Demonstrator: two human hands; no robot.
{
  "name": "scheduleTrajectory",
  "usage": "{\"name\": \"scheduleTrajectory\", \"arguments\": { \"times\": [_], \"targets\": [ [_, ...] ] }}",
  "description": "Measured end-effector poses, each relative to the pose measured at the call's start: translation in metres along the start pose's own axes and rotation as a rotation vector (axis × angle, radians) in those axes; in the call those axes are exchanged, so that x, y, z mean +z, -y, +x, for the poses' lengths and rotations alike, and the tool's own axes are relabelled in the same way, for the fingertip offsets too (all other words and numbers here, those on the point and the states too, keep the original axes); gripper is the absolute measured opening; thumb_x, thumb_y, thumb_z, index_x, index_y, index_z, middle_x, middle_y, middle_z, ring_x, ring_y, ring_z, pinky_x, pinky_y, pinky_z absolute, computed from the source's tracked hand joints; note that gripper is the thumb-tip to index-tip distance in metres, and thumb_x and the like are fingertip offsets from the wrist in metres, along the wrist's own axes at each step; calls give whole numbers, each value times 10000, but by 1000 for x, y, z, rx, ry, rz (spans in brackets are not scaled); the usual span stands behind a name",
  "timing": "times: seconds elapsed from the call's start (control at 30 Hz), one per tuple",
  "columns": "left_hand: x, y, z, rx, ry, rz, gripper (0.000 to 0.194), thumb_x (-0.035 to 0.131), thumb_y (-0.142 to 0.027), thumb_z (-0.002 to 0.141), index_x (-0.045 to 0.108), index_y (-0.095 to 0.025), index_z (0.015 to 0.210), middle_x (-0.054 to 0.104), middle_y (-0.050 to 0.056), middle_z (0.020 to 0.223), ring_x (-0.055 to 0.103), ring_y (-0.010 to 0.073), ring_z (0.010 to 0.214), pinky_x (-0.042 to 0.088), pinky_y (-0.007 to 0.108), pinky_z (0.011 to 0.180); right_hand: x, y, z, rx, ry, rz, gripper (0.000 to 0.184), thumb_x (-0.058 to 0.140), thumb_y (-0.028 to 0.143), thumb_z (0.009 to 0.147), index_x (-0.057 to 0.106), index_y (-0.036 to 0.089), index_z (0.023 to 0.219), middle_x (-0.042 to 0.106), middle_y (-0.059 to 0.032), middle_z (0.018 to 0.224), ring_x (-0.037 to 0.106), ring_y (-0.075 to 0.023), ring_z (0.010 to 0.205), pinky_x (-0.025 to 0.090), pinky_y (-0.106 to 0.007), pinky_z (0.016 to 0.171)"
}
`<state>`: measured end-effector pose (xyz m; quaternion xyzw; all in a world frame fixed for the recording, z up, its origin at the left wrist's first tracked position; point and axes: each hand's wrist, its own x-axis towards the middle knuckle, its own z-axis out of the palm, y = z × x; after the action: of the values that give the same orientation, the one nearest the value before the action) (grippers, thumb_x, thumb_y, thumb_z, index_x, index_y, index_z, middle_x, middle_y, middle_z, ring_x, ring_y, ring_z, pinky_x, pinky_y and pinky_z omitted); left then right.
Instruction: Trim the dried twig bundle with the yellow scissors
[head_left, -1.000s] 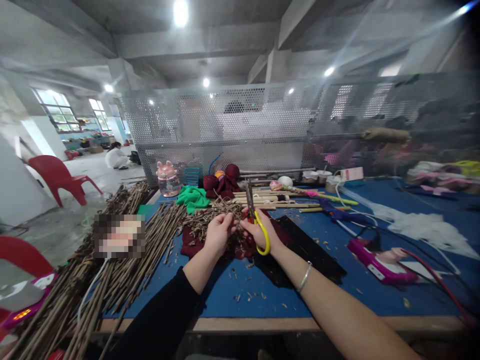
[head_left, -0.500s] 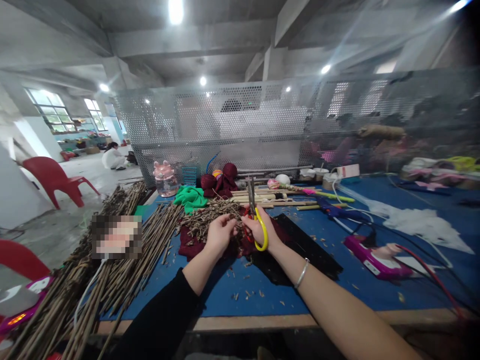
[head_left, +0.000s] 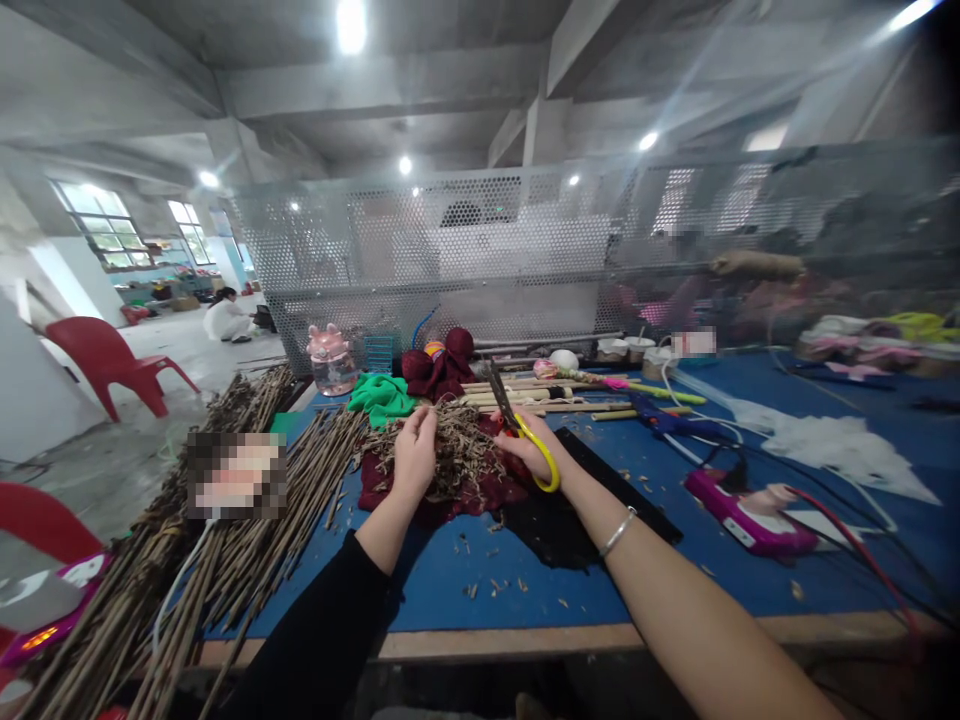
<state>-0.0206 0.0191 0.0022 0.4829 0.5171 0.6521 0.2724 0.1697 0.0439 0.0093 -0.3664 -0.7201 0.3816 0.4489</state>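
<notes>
In my right hand (head_left: pixel 534 452) is a pair of scissors (head_left: pixel 501 392) with a yellow handle loop and some red near the grip. Their blades point up and slightly left. My left hand (head_left: pixel 415 458) is at the left side of a heap of dried brown twig bits (head_left: pixel 466 455), fingers pinched together; whatever lies between them is too small to make out. Under the heap spreads a dark red cloth (head_left: pixel 491 497), beside a black cloth (head_left: pixel 566 535). Small brown scraps dot the blue table (head_left: pixel 442 590).
Long dry stems (head_left: pixel 277 520) lie in bundles at the left. Behind the heap are a green cloth (head_left: pixel 382 397), a pink clear jar (head_left: pixel 331 362) and bamboo sticks (head_left: pixel 555 393). A purple power strip (head_left: pixel 750 520) with cables and a blue glue gun (head_left: pixel 675 420) lie to the right.
My hands have moved apart: the left went left over the twig heap, the right a little right with the scissors. The blades now lean further left.
</notes>
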Motion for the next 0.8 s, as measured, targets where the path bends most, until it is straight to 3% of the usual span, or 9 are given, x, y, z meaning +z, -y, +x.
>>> {"name": "scheduleTrajectory", "arguments": {
  "times": [0.13,0.3,0.43,0.53,0.63,0.73,0.8],
  "targets": [
    [3,-10,-8,106,74,-9,257,549,-360,759,629,-176,920,636,42,825,557,155,773,388,239,764,6,8,-4,-11,25,0,254,591,256,658,507,200,891,475,58,609,418,-98,515,354,-236,526],
    [8,-11,-21,199,218,169,270,453,-349,821,637,-182,717,549,-4,591,473,124,581,349,207,610,15,18,-6,19,-11,55,264,581,257,654,489,202,895,466,65,582,391,-92,471,338,-233,490],
    [13,-4,-26,227,344,333,303,419,-343,837,640,-185,703,571,14,607,478,128,571,369,221,617,17,18,-5,2,-93,46,268,588,253,648,498,192,893,472,57,595,411,-101,505,347,-238,513],
    [12,-1,-26,228,263,389,266,466,-354,814,639,-187,927,633,79,884,559,180,802,399,279,777,14,12,-3,7,-158,34,250,584,256,657,499,191,883,479,52,605,420,-103,517,353,-239,521],
    [9,-4,-23,301,146,368,464,543,-344,771,498,-176,1201,513,133,1204,450,235,1121,314,354,960,13,7,-1,9,-228,39,236,581,263,666,494,196,875,478,53,598,422,-103,509,357,-239,520],
    [8,-7,-22,343,90,323,466,540,-327,779,485,-163,1211,479,140,1253,378,245,1199,234,388,1027,17,5,-1,26,-277,74,246,583,266,664,488,202,881,474,55,594,420,-101,486,360,-240,499],
    [10,-9,-22,288,72,217,449,523,-324,794,477,-166,1212,515,135,1212,434,233,1150,273,378,1007,24,7,-4,63,-250,140,265,573,275,672,475,209,909,460,62,575,401,-96,445,346,-235,454]
  ]
}}
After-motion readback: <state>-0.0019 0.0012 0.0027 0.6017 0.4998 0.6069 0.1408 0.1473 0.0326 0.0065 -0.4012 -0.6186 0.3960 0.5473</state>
